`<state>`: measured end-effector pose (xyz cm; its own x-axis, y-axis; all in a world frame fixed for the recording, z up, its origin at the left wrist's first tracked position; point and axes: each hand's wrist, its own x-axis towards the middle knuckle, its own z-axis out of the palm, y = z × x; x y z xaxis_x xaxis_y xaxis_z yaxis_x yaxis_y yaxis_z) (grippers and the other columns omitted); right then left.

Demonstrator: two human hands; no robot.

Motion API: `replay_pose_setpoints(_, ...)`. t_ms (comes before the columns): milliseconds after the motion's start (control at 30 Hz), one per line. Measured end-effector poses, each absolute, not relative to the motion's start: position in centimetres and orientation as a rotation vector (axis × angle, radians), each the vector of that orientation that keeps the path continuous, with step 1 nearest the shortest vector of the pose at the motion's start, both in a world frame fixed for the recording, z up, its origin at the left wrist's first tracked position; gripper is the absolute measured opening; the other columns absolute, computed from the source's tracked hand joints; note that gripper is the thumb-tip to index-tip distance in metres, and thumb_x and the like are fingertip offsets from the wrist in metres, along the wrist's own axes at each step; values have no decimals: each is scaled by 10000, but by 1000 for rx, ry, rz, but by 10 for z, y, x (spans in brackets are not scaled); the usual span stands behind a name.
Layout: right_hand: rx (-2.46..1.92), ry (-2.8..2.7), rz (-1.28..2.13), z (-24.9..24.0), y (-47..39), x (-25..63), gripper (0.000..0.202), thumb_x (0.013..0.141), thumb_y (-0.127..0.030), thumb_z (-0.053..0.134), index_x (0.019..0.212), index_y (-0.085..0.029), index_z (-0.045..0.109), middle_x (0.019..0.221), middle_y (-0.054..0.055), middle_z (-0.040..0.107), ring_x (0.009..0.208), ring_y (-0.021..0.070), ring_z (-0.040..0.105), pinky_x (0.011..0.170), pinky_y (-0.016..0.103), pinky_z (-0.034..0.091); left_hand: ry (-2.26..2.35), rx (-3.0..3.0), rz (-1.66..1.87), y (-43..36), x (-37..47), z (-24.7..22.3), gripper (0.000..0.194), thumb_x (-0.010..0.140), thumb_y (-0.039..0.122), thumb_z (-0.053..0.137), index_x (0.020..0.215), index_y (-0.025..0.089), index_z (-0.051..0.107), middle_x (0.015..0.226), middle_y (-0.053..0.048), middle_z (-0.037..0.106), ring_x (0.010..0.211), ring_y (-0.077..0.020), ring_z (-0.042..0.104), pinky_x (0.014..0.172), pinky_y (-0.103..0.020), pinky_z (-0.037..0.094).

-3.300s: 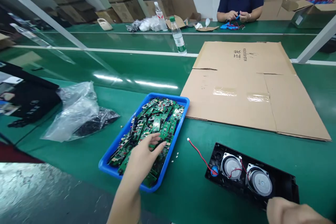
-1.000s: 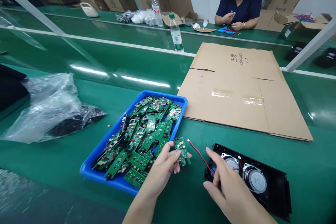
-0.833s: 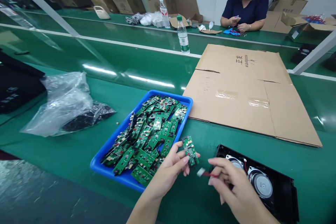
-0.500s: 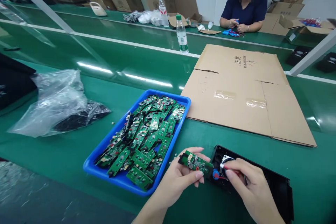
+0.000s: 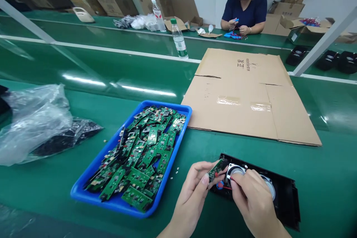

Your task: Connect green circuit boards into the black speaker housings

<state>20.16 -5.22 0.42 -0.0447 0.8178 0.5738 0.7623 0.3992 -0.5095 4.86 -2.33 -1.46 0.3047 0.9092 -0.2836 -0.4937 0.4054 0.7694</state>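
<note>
My left hand [image 5: 195, 189] pinches a green circuit board [image 5: 216, 170], which is tilted on edge just left of a round speaker. Close beside it, my right hand [image 5: 252, 189] holds a small white connector [image 5: 230, 178] on a red wire between thumb and forefinger. Beneath both hands lies a black housing [image 5: 288, 200] with two round speakers, the left one [image 5: 235, 170] near my fingertips and the other [image 5: 270, 187] partly hidden by my right hand. A blue round part [image 5: 220, 185] with a red lead sits by the board.
A blue tray [image 5: 74, 193] heaped with circuit boards stands on the left. Behind the housing lies flat cardboard [image 5: 251, 89]. Plastic bags [image 5: 36, 119] rest far left, and a bottle [image 5: 179, 41] stands by the rail. Across the bench sits a person [image 5: 245, 7] handling blue parts.
My left hand has turned the board more on edge. The connector in my right hand and the board are closer together. The view has shifted, moving the scene leftward.
</note>
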Motion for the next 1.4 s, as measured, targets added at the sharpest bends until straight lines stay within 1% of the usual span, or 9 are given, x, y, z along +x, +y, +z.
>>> replay_pose_setpoints(100, -1313, -1781, 94, 5, -52, 197, 153, 903, -84, 439, 849, -162, 560, 616, 5, 561, 517, 123, 462, 516, 259, 387, 747, 638, 1035, -26, 51, -18, 337, 828, 396, 659, 1147, 291, 635, 1228, -77, 659, 1136, -297, 596, 940, -405, 508)
replay_pose_setpoints(200, -1298, -1736, 68, 6, -51, 189, 156, 902, -74, 430, 854, -158, 552, 607, 5, 543, 525, 126, 451, 518, 259, 378, 679, 660, 1002, -30, 54, -24, 371, 820, 394, 663, 1179, 299, 648, 1302, -85, 614, 1230, -324, 517, 968, -397, 489)
replay_pose_setpoints(333, -1311, -1701, -5, 2, -50, 182, 158, 903, -74, 432, 814, -156, 533, 581, 0, 495, 524, 131, 407, 511, 266, 353, 636, 609, 978, -33, 58, -28, 368, 773, 393, 712, 1132, 315, 686, 1255, -82, 647, 1196, -336, 548, 956, -391, 496)
replay_pose_setpoints(500, -1308, -1730, -58, -1, -53, 182, 164, 890, -53, 433, 807, -147, 538, 580, 16, 500, 531, 141, 396, 510, 281, 342, 625, 579, 932, -33, 60, -16, 332, 755, 364, 739, 1084, 327, 709, 1239, -49, 653, 1191, -293, 559, 976, -324, 478)
replay_pose_setpoints(600, -1278, -1764, -63, 0, -54, 184, 154, 863, -22, 448, 831, -140, 543, 569, 19, 520, 527, 145, 402, 506, 286, 337, 592, 573, 968, -33, 61, -13, 304, 787, 392, 701, 1078, 305, 716, 1181, -52, 687, 1112, -255, 624, 902, -244, 519)
replay_pose_setpoints(700, -1258, -1766, -52, 1, -54, 184, 163, 852, -7, 447, 867, -136, 546, 559, 19, 532, 519, 146, 401, 503, 290, 333, 607, 562, 974, -34, 62, -16, 274, 789, 380, 704, 1043, 284, 735, 1128, -50, 716, 1041, -236, 668, 858, -207, 535)
replay_pose_setpoints(1067, -1258, -1710, -26, -1, -55, 181, 183, 848, 8, 448, 803, -129, 560, 581, 30, 537, 520, 133, 405, 499, 285, 327, 537, 557, 1013, -32, 62, -7, 187, 794, 280, 721, 980, 269, 743, 1080, -35, 743, 971, -202, 699, 830, -199, 541)
replay_pose_setpoints(1233, -1245, -1713, -20, 1, -56, 182, 181, 848, 11, 452, 808, -127, 562, 594, 39, 551, 530, 138, 422, 499, 285, 333, 494, 593, 1027, -32, 61, -11, 201, 817, 279, 698, 1016, 285, 723, 1100, -18, 736, 982, -190, 694, 847, -199, 532)
replay_pose_setpoints(1400, -1227, -1737, -19, 3, -56, 181, 211, 865, -1, 452, 739, -155, 523, 584, 32, 548, 527, 140, 416, 498, 287, 327, 505, 676, 1025, -32, 61, -14, 208, 838, 288, 673, 1043, 289, 710, 1135, -28, 721, 1043, -189, 666, 892, -203, 507)
